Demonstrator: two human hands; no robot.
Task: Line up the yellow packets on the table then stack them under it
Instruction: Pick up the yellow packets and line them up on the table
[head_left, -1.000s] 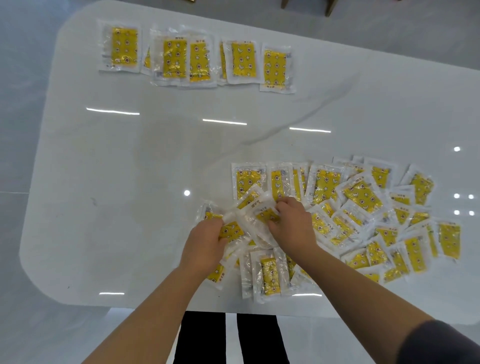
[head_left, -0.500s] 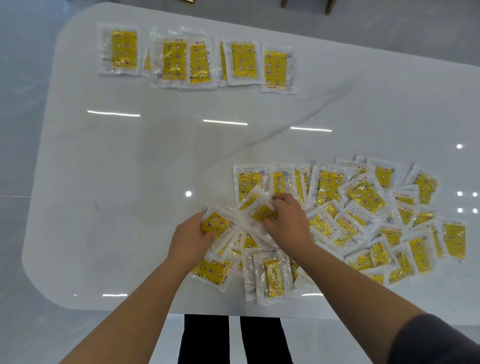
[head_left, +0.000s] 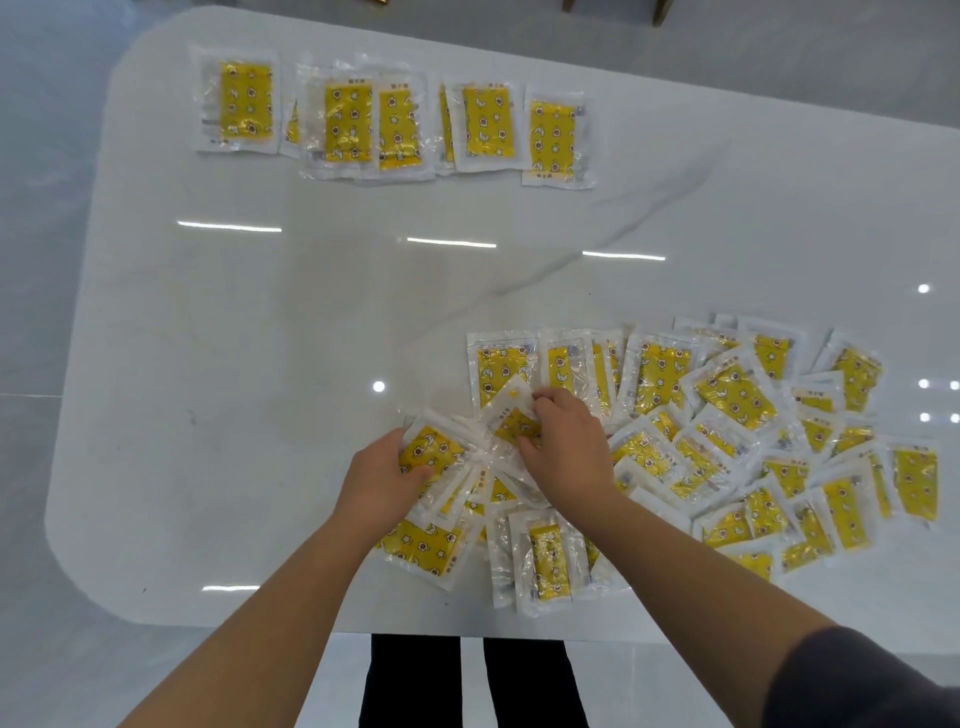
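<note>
Gathering from the loose pile (head_left: 727, 395) near the desk (head_left: 260, 338) edge, the left grip (head_left: 379, 478) curls round one packet (head_left: 436, 449) and the right grip (head_left: 569, 449) pinches a second packet (head_left: 511, 423); lift each clear singly before extending the far row (head_left: 353, 124).

You seem to be in a home dining area. The worktop (head_left: 311, 322) is a glossy white marble-look slab with grey veins and rounded corners. The floor (head_left: 36, 270) is large, pale polished tiles. Wooden furniture legs (head_left: 658, 10) stand beyond its far edge, and light strips (head_left: 228, 226) reflect on the surface.
</note>
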